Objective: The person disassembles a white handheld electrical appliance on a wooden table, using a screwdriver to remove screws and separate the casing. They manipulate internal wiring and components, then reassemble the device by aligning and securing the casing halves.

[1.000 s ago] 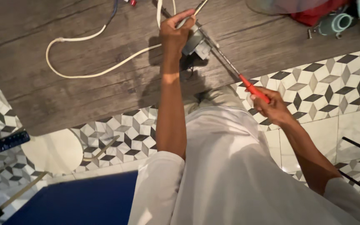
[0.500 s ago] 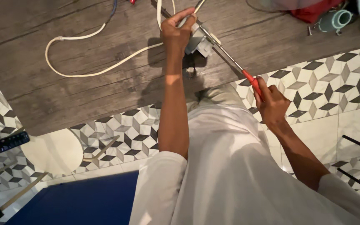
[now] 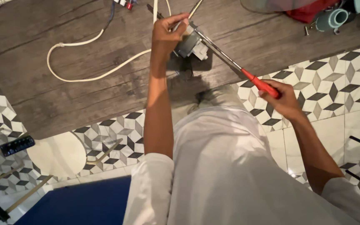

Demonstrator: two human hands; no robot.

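My left hand (image 3: 168, 30) reaches out over a dark wooden board and grips a small grey motor unit (image 3: 190, 45) from above, fingers closed on its top. My right hand (image 3: 283, 97) is closed around the red handle of a long screwdriver (image 3: 239, 66). Its metal shaft slants up and left, and the tip meets the motor right beside my left fingers. A thin metal rod sticks out from the motor toward the top edge. My white shirt fills the lower middle of the view.
A white cable (image 3: 89, 68) loops across the wooden board (image 3: 63, 87) left of the motor. Red and teal objects (image 3: 330, 14) lie at the top right. Patterned tiles (image 3: 334, 83) surround the board. A round white stool (image 3: 57, 154), a dark remote (image 3: 17, 145) and a blue surface (image 3: 76, 204) sit lower left.
My right hand has shifted slightly with the screwdriver, whose tip stays at the motor. My left hand keeps its hold on the motor.
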